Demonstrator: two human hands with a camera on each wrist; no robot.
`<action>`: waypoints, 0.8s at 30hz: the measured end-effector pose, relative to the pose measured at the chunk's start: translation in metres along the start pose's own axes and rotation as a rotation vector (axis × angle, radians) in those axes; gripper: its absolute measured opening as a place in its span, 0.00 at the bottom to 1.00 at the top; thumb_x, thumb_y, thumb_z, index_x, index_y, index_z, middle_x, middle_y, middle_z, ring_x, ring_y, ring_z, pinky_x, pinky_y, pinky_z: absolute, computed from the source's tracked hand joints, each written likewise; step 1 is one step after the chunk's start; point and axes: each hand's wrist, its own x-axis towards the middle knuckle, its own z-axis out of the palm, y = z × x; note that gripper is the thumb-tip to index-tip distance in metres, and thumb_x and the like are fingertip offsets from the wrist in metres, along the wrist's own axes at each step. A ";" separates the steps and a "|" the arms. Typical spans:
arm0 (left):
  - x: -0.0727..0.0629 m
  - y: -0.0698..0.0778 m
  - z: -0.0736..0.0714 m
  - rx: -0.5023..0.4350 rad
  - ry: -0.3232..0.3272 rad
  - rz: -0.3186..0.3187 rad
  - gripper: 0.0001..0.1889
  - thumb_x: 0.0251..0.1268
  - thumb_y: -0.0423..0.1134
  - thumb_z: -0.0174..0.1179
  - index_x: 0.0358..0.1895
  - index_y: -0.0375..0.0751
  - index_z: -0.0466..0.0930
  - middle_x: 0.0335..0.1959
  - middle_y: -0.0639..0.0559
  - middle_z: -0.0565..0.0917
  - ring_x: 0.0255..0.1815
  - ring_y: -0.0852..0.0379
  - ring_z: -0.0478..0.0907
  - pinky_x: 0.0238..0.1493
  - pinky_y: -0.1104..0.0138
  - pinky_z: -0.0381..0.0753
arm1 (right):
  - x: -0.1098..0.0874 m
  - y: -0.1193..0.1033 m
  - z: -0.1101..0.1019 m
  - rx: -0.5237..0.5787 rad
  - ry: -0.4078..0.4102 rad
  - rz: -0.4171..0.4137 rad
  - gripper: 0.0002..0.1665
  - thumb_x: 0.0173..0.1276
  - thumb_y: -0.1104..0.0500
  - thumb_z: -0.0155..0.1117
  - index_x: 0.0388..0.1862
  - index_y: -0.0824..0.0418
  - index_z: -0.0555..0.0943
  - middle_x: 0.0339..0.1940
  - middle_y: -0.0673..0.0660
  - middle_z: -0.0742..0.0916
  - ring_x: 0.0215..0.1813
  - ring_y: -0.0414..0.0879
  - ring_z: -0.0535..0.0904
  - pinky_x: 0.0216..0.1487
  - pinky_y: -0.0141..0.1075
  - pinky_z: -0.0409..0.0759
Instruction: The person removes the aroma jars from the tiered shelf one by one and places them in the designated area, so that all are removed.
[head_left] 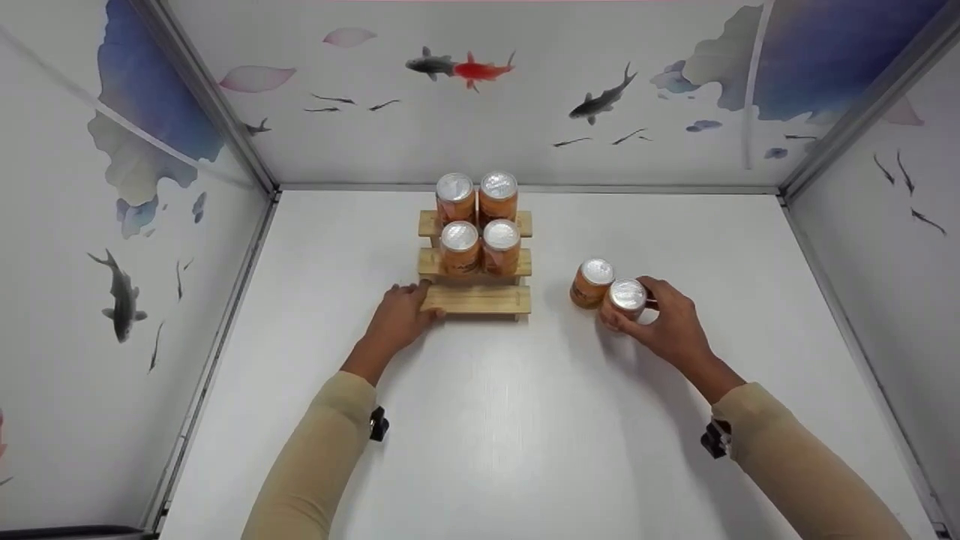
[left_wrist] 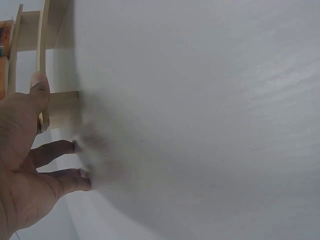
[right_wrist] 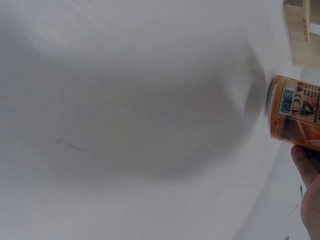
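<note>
A three-step wooden rack (head_left: 480, 300) stands at the middle back of the table. My left hand (head_left: 403, 313) pinches the left end of its lowest step between thumb and index finger; the other fingers extend near the tabletop in the left wrist view. Two orange cans (head_left: 459, 251) with silver lids stand side by side on the middle step, and two more cans (head_left: 499, 199) on the top step. Right of the rack, my right hand (head_left: 670, 319) grips an orange can (right_wrist: 295, 112) between thumb and fingers. Another can (head_left: 592, 283) stands just behind it to the left.
The white tabletop (head_left: 495, 435) is enclosed by white panels printed with fish and blue shapes at the back (head_left: 540, 142), left and right. Metal strips run along the panel corners. The top-step cans stand near the back panel.
</note>
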 end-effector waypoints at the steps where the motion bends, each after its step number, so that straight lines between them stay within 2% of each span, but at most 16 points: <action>1: 0.000 0.000 0.000 -0.002 -0.003 -0.002 0.41 0.84 0.59 0.62 0.85 0.35 0.66 0.80 0.27 0.75 0.83 0.26 0.69 0.88 0.41 0.64 | 0.001 0.003 -0.001 -0.003 0.008 0.006 0.42 0.60 0.61 0.90 0.68 0.74 0.78 0.58 0.70 0.89 0.58 0.67 0.91 0.54 0.59 0.93; 9: -0.001 0.000 0.001 -0.021 -0.017 -0.032 0.41 0.84 0.59 0.61 0.86 0.36 0.65 0.81 0.28 0.73 0.85 0.27 0.67 0.89 0.41 0.63 | 0.012 0.019 -0.004 0.014 0.048 0.095 0.37 0.65 0.62 0.86 0.68 0.74 0.79 0.59 0.71 0.88 0.61 0.69 0.90 0.59 0.60 0.91; 18: -0.002 0.002 -0.001 -0.032 -0.017 -0.055 0.40 0.84 0.59 0.61 0.86 0.38 0.65 0.82 0.29 0.73 0.86 0.28 0.66 0.89 0.42 0.63 | 0.025 0.027 -0.002 0.023 0.040 0.181 0.37 0.68 0.61 0.83 0.70 0.76 0.77 0.63 0.74 0.86 0.65 0.71 0.87 0.65 0.62 0.89; 24: -0.003 0.002 -0.001 -0.018 0.019 -0.008 0.39 0.83 0.57 0.64 0.85 0.36 0.68 0.79 0.27 0.75 0.83 0.26 0.70 0.89 0.41 0.64 | 0.028 0.028 0.002 0.038 0.018 0.218 0.37 0.71 0.62 0.81 0.72 0.76 0.75 0.66 0.74 0.85 0.68 0.71 0.85 0.67 0.62 0.87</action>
